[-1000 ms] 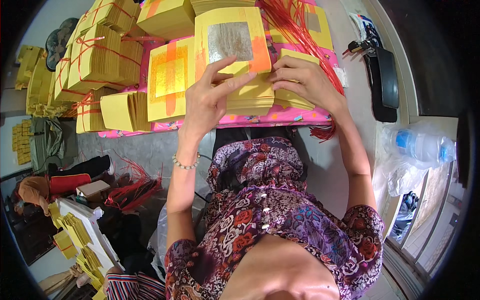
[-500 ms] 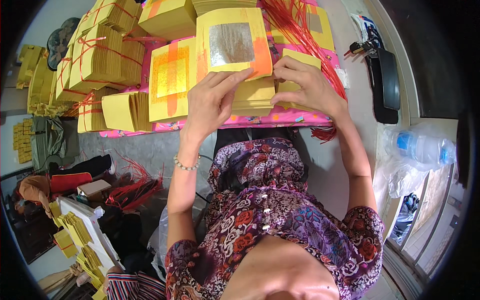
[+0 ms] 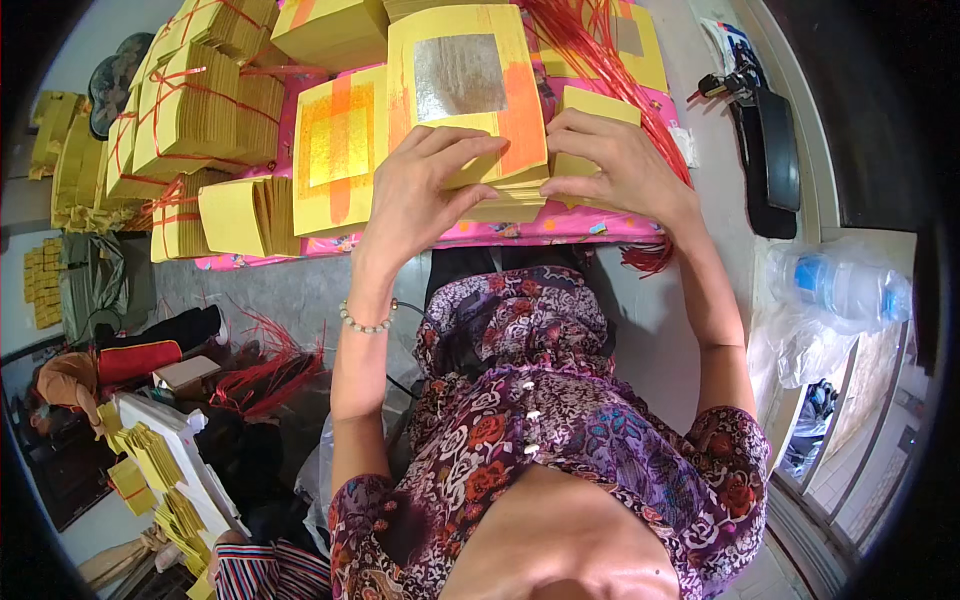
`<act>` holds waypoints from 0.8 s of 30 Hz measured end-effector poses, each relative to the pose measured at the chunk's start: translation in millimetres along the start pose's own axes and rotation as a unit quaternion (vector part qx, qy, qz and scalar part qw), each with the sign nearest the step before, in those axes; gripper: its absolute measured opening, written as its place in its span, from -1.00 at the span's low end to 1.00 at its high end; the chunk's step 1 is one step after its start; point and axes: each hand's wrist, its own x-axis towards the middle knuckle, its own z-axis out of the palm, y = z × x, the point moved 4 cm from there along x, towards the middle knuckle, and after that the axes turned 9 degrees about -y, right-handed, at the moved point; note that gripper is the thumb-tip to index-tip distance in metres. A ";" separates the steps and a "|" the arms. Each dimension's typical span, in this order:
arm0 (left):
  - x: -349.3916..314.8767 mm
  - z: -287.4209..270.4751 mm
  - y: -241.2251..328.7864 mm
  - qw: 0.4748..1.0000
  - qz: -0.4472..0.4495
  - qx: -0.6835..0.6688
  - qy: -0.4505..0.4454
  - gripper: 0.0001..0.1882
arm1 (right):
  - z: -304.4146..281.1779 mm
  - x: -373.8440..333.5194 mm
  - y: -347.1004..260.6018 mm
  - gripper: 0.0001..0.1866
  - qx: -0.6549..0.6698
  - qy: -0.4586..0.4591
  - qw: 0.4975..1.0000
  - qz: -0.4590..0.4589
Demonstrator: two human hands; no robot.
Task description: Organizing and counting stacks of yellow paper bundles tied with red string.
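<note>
Left thumb has come out from the palm since half a second ago, and the top sheet's near edge sits lower over the pile. Nearest: a bead bracelet (image 3: 367, 318) on the left wrist. Left hand (image 3: 420, 185): fingers bent over the top sheet (image 3: 525, 125), thumb apart from them, by the pile's near face. Right hand (image 3: 620, 165): thumb and fingers parted, tips at the pile's right edge. Paper pile (image 3: 513, 205) lies between the hands, close to the table edge; a strip of glossy pink cover (image 3: 580, 232) stays free in front. Top sheet: matte yellow, wrinkled silver square, orange bands (right one broader). Side room is tight: gold-panelled stack (image 3: 340, 150) just left, plain yellow stack (image 3: 600, 105) just right. Farther: shiny red strands (image 3: 640, 90) at right; blocky tied bundles (image 3: 195, 110) at left.
</note>
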 end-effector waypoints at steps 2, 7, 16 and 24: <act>0.0 0.0 -2.4 1.000 0.005 -0.005 0.009 -0.54 | -0.8 0.0 -1.3 -0.65 0.002 -0.008 1.000 0.003; 0.2 -0.7 -3.9 1.000 0.008 -0.017 0.015 -0.59 | -0.5 -1.3 -1.3 -0.70 0.009 0.009 1.000 -0.006; -0.3 -0.7 -3.6 1.000 0.019 -0.018 0.016 -0.53 | -5.8 6.1 -14.9 -0.86 -0.051 0.099 0.991 -0.072; 4.1 8.8 10.0 0.991 0.033 0.063 0.113 -0.58 | -17.8 23.2 -31.5 -0.88 -0.126 0.165 0.971 -0.121</act>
